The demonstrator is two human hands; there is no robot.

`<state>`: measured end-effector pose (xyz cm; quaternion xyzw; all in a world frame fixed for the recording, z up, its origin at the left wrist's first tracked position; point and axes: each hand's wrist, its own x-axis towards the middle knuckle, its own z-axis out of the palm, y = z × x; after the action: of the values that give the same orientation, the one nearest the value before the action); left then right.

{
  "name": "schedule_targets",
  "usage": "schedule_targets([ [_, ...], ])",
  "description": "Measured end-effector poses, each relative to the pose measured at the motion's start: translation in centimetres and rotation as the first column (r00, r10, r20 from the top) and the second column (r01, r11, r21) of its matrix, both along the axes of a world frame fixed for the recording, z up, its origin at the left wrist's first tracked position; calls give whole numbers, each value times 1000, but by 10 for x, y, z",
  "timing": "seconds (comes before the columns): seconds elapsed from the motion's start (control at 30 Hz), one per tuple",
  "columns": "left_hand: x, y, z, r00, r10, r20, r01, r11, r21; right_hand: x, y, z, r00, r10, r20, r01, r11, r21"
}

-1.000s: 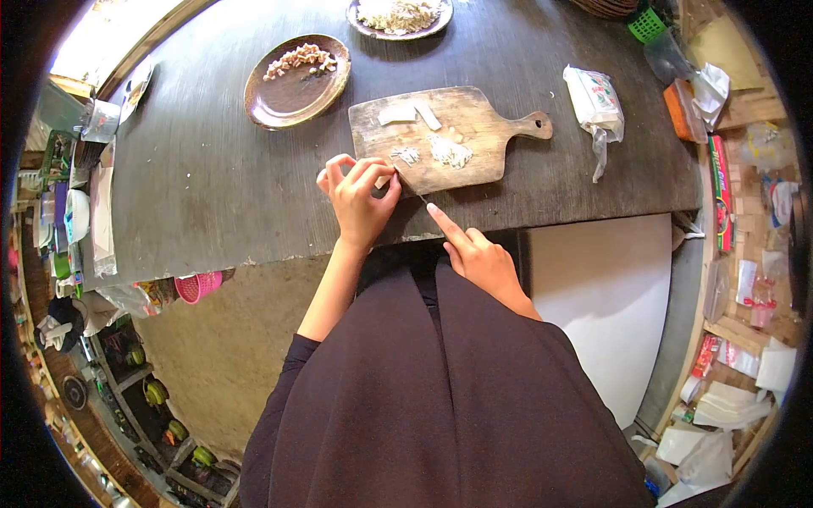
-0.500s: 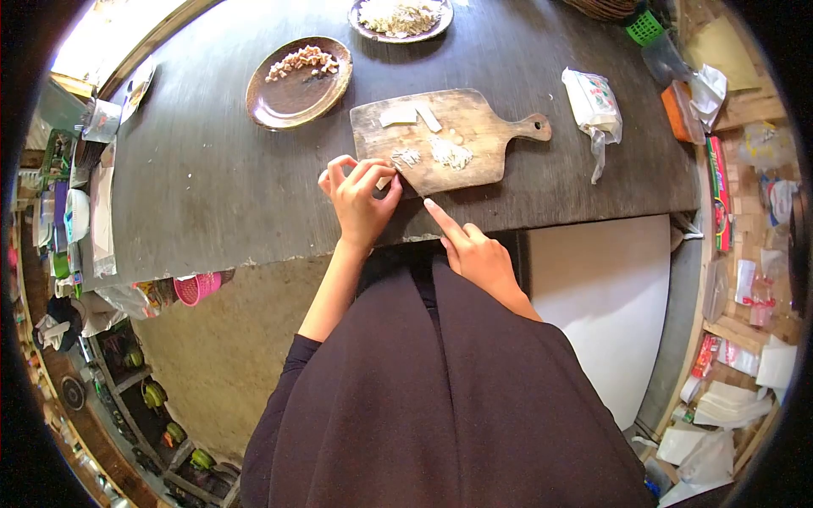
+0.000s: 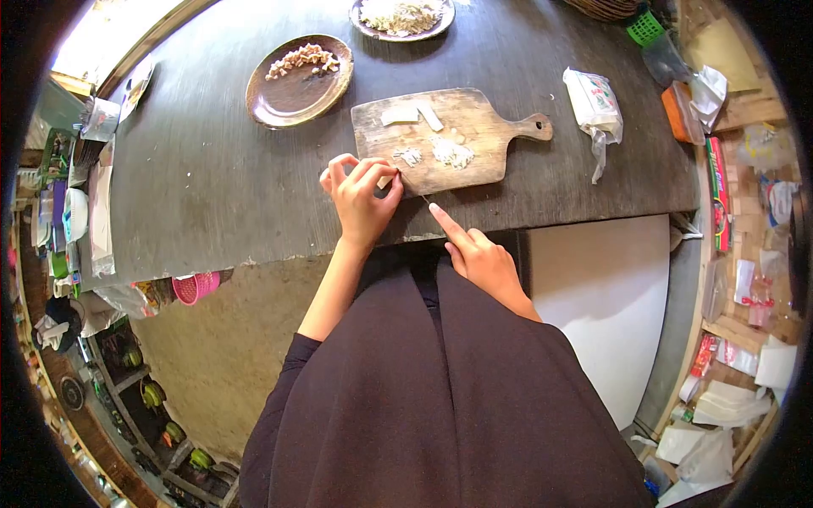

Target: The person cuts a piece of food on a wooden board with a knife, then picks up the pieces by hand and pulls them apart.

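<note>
Looks like slicing's the step in hand: right hand (image 3: 484, 261) curled round a thin knife (image 3: 425, 199) at the cutting board's (image 3: 484, 159) near edge, left hand (image 3: 360, 201) bunched at its near left corner, can't tell what it's pinching. Shredded white bits (image 3: 452, 153) lie on the board. Next cut calls for tucked fingertips, imo.

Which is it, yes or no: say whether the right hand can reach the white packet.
Probably yes, with a stretch: bare tabletop lies between the right hand and the white packet, though that hand seems to hold a thin blade.
</note>
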<state>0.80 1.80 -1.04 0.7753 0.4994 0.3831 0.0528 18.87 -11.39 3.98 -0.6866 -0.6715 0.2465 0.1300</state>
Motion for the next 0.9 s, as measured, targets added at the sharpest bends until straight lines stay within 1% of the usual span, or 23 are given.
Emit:
schedule_targets([
  [0.2,0,-1,1,1000,2,-2,-2,1000,-19,0,3,1,1000,-1,-1,1,1000,-26],
  [0.27,0,0,1,1000,0,0,0,1000,-18,1,3,-10,999,42,35,-45,995,87],
  [0.37,1,0,1,1000,-3,6,3,1000,-15,-2,9,-16,997,42,60,-47,995,89],
  [0.47,1,0,2,1000,-4,3,4,1000,-9,-4,14,-21,998,43,44,-48,992,119],
  [0.67,1,0,1,1000,5,-3,-5,1000,-16,2,9,-12,996,50,68,-54,996,66],
  [0.9,1,-1,2,1000,23,-5,-23,1000,-4,7,3,-13,1000,4,20,-6,994,107],
])
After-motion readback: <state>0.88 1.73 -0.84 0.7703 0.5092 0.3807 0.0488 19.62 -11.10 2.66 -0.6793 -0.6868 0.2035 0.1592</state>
